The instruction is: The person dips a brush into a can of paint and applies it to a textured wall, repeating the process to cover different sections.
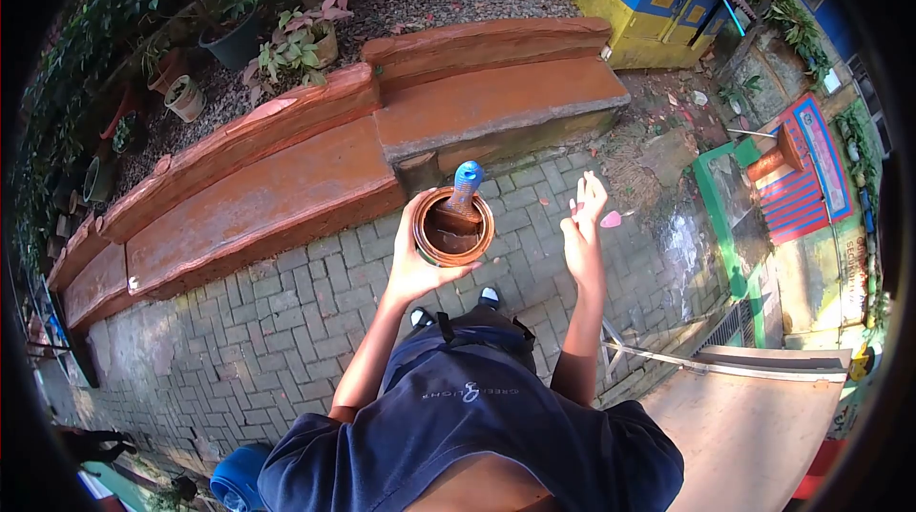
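My left hand [420, 259] is wrapped round a paint can [434, 251] with brown paint inside, held upright in front of my body. A paintbrush [466, 186] with a blue-tipped handle stands in the can, its bristles down in the paint and out of sight. To the right of the can, my right hand [583, 216] is raised with nothing visible in it, its fingers partly curled and apart. Beyond both hands lies a long reddish-brown bench [286, 189] with a raised back edge.
Potted plants [301, 49] stand on gravel behind the bench. A yellow and blue box [611, 11] is at the bench's far right end. Grey paving [277, 307] runs below me. A pale board [735, 426] stands at my right, a blue barrel [237, 479] behind my left side.
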A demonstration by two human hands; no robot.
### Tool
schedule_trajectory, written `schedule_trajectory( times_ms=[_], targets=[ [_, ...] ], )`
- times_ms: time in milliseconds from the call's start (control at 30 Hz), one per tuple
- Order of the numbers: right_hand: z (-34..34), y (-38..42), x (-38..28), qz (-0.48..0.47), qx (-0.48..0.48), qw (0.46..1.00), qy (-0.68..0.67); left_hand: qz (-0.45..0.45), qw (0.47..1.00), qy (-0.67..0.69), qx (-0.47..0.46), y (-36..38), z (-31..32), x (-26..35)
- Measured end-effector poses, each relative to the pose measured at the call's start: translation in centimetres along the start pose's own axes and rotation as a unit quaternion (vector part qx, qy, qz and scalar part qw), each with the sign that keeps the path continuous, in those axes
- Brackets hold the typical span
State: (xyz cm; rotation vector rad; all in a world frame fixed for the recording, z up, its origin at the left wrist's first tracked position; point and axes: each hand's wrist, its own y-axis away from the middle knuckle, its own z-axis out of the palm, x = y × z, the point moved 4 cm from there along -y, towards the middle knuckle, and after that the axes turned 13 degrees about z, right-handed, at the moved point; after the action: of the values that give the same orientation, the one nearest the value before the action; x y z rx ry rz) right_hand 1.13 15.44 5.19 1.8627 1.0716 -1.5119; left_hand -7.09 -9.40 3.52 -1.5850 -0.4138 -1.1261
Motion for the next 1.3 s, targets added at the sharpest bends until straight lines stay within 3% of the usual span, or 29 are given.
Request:
schedule_trajectory(
  times_ms=[67,133,200,267,333,433,767,1000,1067,1300],
  targets=[
    [-0.2,0.2,-1.1,0.023,0.009,0.999,-0.047,0.001,1.0,-0.004,0.001,0.2,-0.4,-0.1],
    [0.2,-0.1,-2.9,0.002,-0.081,0.995,0.064,0.005,1.0,-0.008,0.003,0.2,-0.7,0.0],
    [0.6,0.4,-3.8,0.02,-0.03,0.999,0.025,-0.006,1.0,0.012,0.005,0.3,-0.9,0.2],
    [0.5,0.8,-4.1,-0.034,0.019,0.979,0.201,-0.008,1.0,-0.001,0.001,0.6,-1.2,0.5],
    [0.5,0.7,-3.9,-0.045,-0.012,0.983,0.175,-0.008,1.0,-0.008,-0.003,0.5,-1.4,0.7],
    [0.4,0.8,-3.6,0.054,-0.056,0.994,0.081,-0.012,1.0,0.001,0.004,0.7,-1.3,0.3],
    [-0.2,-2.1,-1.9,0.037,-0.147,0.987,0.045,0.007,0.999,-0.036,0.006,-1.5,0.1,0.7],
    [2.0,-6.4,-5.2,-0.043,-0.21,0.976,0.042,-0.008,0.999,-0.043,0.023,-3.1,0.5,-0.3],
    [3.2,-7.1,-6.8,-0.108,-0.244,0.963,0.033,0.005,0.998,-0.058,0.034,-3.4,0.3,-0.8],
    [7.7,-6.8,-12.9,-0.178,-0.227,0.953,0.096,0.017,0.997,-0.072,0.015,-6.2,-0.7,-1.2]
  ],
)
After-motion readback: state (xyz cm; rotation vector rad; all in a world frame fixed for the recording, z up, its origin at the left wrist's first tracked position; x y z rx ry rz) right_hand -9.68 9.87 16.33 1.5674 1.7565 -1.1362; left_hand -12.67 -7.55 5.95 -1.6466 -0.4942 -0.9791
